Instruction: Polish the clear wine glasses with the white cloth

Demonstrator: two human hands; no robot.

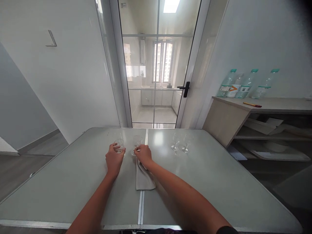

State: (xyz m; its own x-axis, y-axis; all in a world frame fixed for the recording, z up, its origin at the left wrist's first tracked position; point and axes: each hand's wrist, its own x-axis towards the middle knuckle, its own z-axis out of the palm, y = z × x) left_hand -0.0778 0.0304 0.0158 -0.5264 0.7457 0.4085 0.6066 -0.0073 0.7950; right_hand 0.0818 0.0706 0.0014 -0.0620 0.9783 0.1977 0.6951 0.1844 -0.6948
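Note:
My left hand (115, 159) is closed around the bowl of a small clear glass (119, 143) on the left half of the table. Just to its right, my right hand (143, 153) has its fingers pinched together at the lower part of a clear stemmed glass (137, 140). A folded grey cloth (144, 179) lies under my right hand and wrist, across the table's seam. Faint outlines of another glass show behind the one in my left hand. Farther right, two stemmed glasses (175, 143) (186, 143) stand upright side by side, apart from my hands.
The grey-green table (195, 182) has a metal seam down its middle. Beyond it is a glazed door (156, 65) with a black handle. At right, a shelf unit (226, 120) bears several plastic bottles (246, 84) and a yellow-and-red pen-like object (252, 104).

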